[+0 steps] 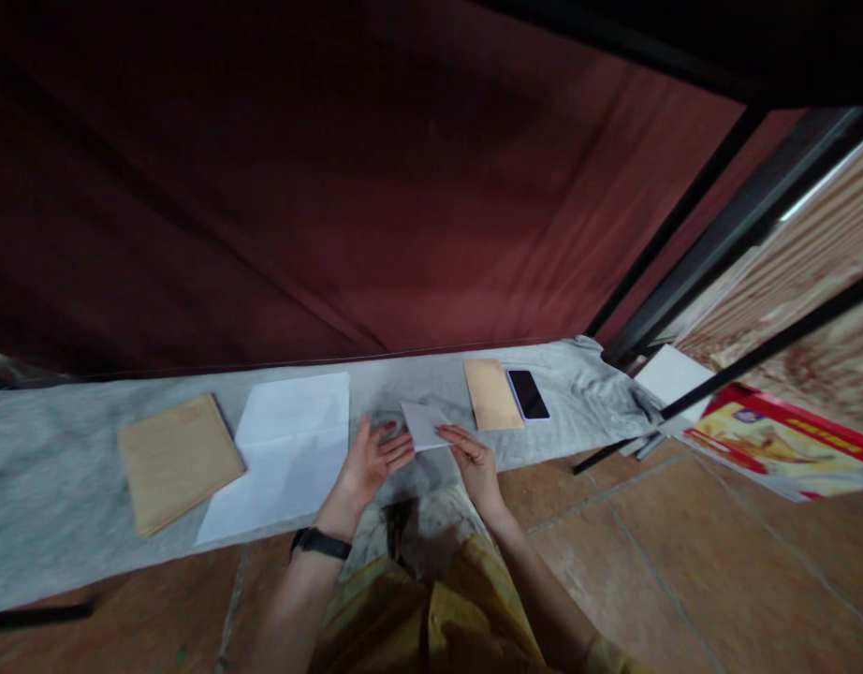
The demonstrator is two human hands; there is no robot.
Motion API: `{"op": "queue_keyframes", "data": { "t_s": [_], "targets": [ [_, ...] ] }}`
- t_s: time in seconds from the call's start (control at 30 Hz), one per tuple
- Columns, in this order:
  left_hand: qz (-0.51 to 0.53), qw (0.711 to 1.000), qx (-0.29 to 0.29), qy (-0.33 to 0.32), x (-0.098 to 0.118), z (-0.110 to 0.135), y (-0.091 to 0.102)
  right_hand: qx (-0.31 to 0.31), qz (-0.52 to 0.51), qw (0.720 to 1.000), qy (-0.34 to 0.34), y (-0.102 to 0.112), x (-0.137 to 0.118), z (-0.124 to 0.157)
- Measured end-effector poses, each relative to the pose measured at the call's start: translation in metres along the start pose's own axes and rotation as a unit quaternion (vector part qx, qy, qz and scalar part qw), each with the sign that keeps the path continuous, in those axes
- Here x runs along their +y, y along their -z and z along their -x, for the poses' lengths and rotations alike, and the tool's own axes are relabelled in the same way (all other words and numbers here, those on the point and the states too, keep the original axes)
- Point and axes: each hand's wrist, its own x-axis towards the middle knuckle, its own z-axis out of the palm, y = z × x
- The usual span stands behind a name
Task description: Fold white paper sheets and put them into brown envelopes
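A small folded white paper [424, 426] is pinched between the thumb and fingers of my right hand [474, 459], just above the cloth-covered bench. My left hand [375, 459] is palm up with its fingers spread, the fingertips close to the paper's left edge; whether they touch it I cannot tell. To the left lie large white sheets [291, 440] with a crease across them. Beyond those sits a stack of brown envelopes [179, 459]. Right of my hands, a single brown envelope [493, 395] lies flat beside a phone [528, 394] with a dark screen.
A grey cloth [572, 402] covers the narrow bench, bunched at its right end. Dark red fabric [375, 234] hangs behind it. At the right are dark metal bars [677, 220] and a red and yellow box [782, 440] above the tiled floor [614, 562].
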Motion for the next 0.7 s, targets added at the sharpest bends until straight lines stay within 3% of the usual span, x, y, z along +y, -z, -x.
{"op": "queue_keyframes", "data": {
  "t_s": [0.13, 0.3, 0.4, 0.53, 0.6, 0.7],
  "targets": [
    [0.006, 1.000, -0.018, 0.004, 0.006, -0.005, -0.002, -0.072, 0.073, 0.991, 0.082, 0.000, -0.007, 0.009],
    [-0.024, 0.996, 0.057, -0.064, -0.012, -0.015, 0.004, -0.103, 0.069, 0.989, 0.078, -0.002, -0.009, 0.021],
    [-0.050, 0.994, 0.056, -0.081, -0.016, -0.016, 0.008, -0.067, 0.021, 0.997, 0.010, 0.000, -0.009, 0.022],
    [-0.107, 0.989, 0.038, -0.098, -0.010, -0.011, 0.010, 0.045, -0.102, 0.980, -0.167, 0.002, -0.007, 0.015],
    [-0.146, 0.983, 0.032, -0.109, -0.008, -0.008, 0.007, 0.031, -0.159, 0.959, -0.232, 0.001, -0.007, 0.011],
    [-0.199, 0.973, 0.014, -0.113, -0.009, -0.004, 0.000, -0.016, -0.184, 0.948, -0.258, -0.003, -0.009, 0.006]
  ]
}}
